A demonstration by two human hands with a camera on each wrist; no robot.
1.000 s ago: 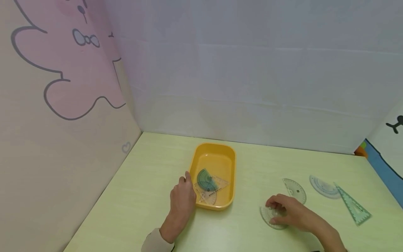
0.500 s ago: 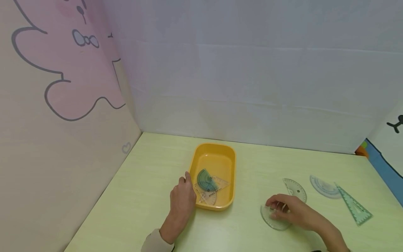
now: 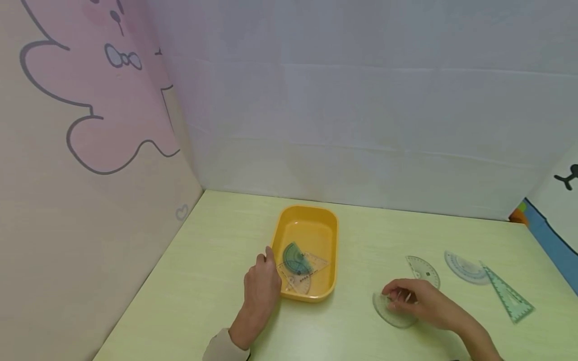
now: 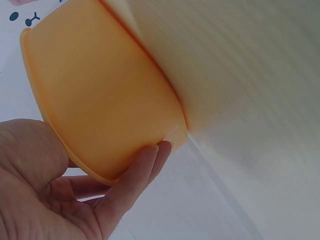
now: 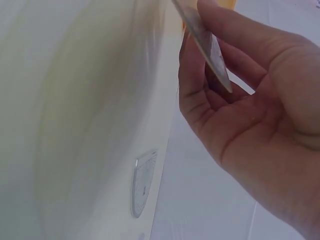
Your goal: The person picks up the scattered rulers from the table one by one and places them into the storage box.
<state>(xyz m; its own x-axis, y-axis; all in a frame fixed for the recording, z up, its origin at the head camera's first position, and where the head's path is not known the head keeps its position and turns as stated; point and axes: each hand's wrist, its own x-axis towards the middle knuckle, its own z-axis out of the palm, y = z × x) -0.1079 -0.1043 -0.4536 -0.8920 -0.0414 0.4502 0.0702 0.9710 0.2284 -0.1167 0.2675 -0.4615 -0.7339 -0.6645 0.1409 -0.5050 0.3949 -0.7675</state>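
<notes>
My left hand [image 3: 263,282] grips the near left rim of a yellow tray [image 3: 334,250]; in the left wrist view the thumb is at the rim and fingertips press its outer wall. Inside the tray lie a green protractor [image 3: 294,258], a clear set square [image 3: 319,262] and a clear protractor [image 3: 303,286], overlapping. My right hand [image 3: 424,301] pinches another clear protractor [image 3: 384,310] between thumb and fingers. From the right wrist view this protractor [image 5: 209,47] is seen edge-on, tilted and off the table, part of it hidden by the fingers.
Just beyond my right hand a clear protractor [image 3: 423,271] lies on the pale green table [image 3: 226,225]. Farther right are a protractor with blue markings [image 3: 465,268] and a green set square [image 3: 510,296], touching or nearly so. Wall sheets [image 3: 361,125] stand behind and at the left.
The right hand has shifted very slightly, and the protractor in its pinch has tilted a little. The left hand and the tray have stayed in place.
</notes>
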